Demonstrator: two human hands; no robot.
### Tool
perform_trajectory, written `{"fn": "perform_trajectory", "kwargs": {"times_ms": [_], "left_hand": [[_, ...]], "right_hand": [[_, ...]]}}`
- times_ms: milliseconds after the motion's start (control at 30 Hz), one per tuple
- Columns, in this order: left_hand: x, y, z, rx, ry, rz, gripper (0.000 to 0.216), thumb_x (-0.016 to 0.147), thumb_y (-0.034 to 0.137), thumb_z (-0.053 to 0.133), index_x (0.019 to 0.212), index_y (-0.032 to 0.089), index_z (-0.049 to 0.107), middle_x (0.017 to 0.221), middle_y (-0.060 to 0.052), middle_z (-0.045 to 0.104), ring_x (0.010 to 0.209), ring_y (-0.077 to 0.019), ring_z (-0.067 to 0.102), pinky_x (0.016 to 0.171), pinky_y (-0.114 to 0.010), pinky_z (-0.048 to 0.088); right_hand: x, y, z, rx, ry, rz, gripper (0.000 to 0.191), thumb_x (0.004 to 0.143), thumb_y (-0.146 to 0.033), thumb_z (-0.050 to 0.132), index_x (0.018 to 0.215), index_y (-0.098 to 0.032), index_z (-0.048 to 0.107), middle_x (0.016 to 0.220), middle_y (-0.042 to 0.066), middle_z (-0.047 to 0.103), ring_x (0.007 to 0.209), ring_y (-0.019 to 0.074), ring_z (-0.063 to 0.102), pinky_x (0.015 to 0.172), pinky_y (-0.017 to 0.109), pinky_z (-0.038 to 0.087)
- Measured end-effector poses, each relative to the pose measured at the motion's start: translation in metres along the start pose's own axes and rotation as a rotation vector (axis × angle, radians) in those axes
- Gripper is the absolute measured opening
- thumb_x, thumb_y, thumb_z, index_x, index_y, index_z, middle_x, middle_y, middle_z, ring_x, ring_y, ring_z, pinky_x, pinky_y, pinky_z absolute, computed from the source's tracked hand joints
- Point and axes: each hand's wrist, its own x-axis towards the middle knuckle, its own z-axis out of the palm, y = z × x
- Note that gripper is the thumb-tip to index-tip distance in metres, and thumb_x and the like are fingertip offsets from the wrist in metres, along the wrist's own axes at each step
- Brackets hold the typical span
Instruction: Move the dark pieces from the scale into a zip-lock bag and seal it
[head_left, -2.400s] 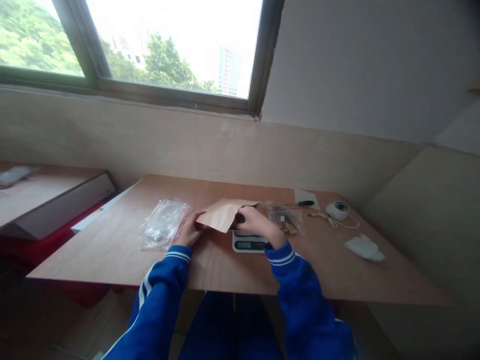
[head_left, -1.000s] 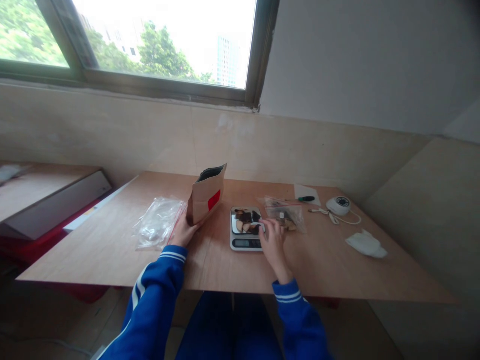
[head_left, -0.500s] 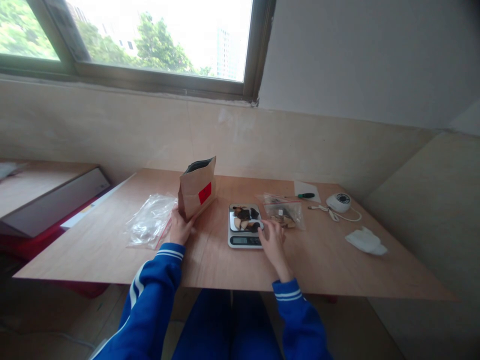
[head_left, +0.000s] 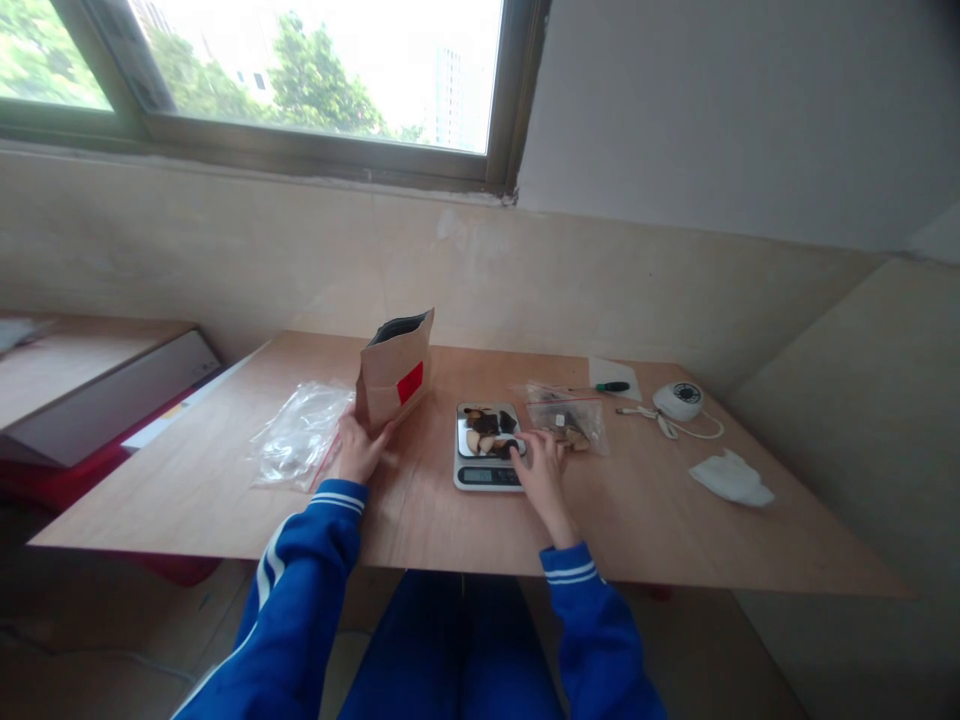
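Since half a second ago little is changed: the paper bag is kept upright by the left hand, while the right hand fingertips, loosely spread, are laid at the scale edge.

One wooden table carries the lot. On it there is one open brown paper bag with one red label, and one kitchen scale with a small heap of dark and pale pieces, too small to count. There are two clear plastic bags: one empty, one filled. One green-handled tool, one white round device, one crumpled white cloth. Two hands: left hand, right hand.
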Motion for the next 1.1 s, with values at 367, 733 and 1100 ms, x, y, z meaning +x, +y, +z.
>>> {"fn": "perform_trajectory", "kwargs": {"times_ms": [367,733,1100], "left_hand": [[-0.006,0.013,-0.025,-0.043,0.287,0.025,0.048,0.073,0.013,0.049,0.120,0.016,0.048,0.115,-0.012,0.049,0.112,-0.0259,0.051,0.100,-0.045,0.044],[-0.001,0.005,-0.102,0.449,-0.127,-0.364,0.023,0.077,0.034,0.055,0.083,0.015,0.066,0.085,-0.010,0.061,0.085,-0.0270,0.061,0.083,-0.040,0.047],[-0.092,0.108,-0.085,0.056,0.586,0.179,0.009,0.081,0.025,0.058,0.081,0.017,0.055,0.082,-0.003,0.055,0.082,-0.0199,0.055,0.077,-0.037,0.048]], "right_hand": [[-0.012,0.006,-0.020,0.025,0.013,0.054,0.025,0.089,-0.033,0.047,0.103,-0.022,0.065,0.112,0.012,0.056,0.108,0.0292,0.051,0.092,0.049,0.038],[-0.080,0.018,-0.065,0.250,0.125,0.169,0.034,0.091,-0.043,0.045,0.098,-0.019,0.067,0.100,0.012,0.063,0.097,0.0279,0.056,0.090,0.048,0.040],[-0.075,-0.076,-0.071,0.761,-0.202,0.300,0.032,0.093,-0.044,0.045,0.106,-0.021,0.063,0.110,0.009,0.065,0.102,0.0222,0.060,0.089,0.036,0.047]]}}
